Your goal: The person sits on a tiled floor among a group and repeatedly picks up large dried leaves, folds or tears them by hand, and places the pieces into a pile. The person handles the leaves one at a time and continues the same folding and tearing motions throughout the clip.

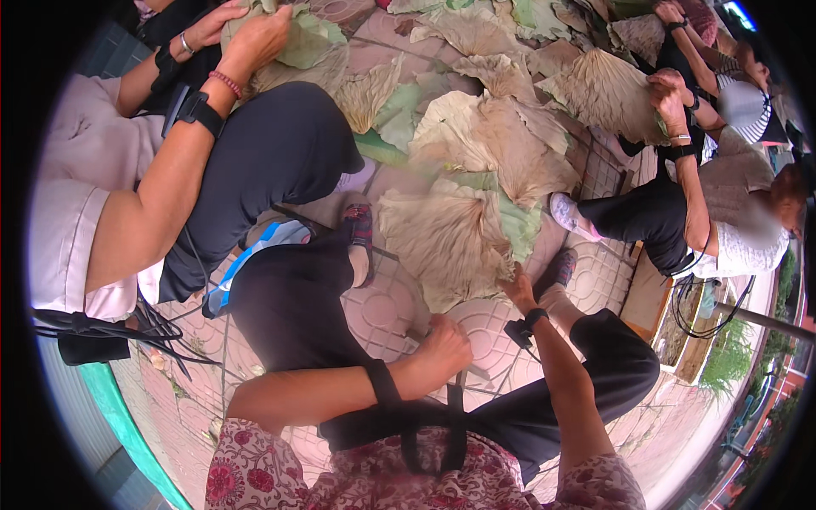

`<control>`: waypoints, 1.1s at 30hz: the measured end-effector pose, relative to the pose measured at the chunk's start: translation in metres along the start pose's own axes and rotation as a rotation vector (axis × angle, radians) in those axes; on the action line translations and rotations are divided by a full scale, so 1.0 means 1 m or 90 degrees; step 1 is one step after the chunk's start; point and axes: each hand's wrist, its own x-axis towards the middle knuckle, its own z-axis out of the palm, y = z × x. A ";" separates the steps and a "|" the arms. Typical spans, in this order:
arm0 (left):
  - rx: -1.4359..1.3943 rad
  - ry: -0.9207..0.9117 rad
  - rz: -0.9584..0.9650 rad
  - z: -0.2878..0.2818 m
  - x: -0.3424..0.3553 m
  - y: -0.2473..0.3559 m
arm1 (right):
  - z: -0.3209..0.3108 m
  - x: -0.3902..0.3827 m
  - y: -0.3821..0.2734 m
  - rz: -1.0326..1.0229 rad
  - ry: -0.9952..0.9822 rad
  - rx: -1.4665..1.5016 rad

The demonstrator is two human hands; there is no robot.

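My right hand (517,291) pinches the near edge of a large, pale brown dried lotus leaf (446,242), its veins fanning out in pleats. The leaf hangs spread between my knees, above the paving. My left hand (438,355) is closed in a fist, to the left of and nearer than my right hand, apart from the leaf. What it holds, if anything, is hidden behind the fingers. Beyond the held leaf lie more dried leaves (527,153), overlapping in a heap, some brown and some greyish green.
At the left, a seated person's hands (255,38) hold a greenish leaf (310,42). On the right, another person's hand (671,93) grips a broad brown leaf (599,89). Pink patterned paving (374,319) lies underfoot. Black cables (157,336) hang at the left; a planter (650,297) stands at the right.
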 end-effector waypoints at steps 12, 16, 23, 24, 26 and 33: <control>-0.105 0.030 0.002 0.012 0.017 -0.021 | -0.031 -0.027 -0.069 -0.094 -0.233 0.579; -0.173 0.214 -0.174 -0.009 0.035 -0.026 | -0.081 -0.035 -0.105 -0.001 -0.162 0.662; -0.409 0.406 -0.087 -0.030 0.040 -0.010 | -0.211 -0.108 -0.186 0.033 -0.250 0.723; -0.422 0.426 -0.076 -0.032 0.043 -0.008 | -0.222 -0.117 -0.188 0.005 -0.238 0.685; -0.451 0.467 -0.054 -0.037 0.049 -0.004 | -0.237 -0.128 -0.188 -0.032 -0.239 0.686; -0.325 0.496 -0.075 -0.064 0.045 -0.005 | -0.257 -0.156 -0.221 -0.177 -0.226 0.546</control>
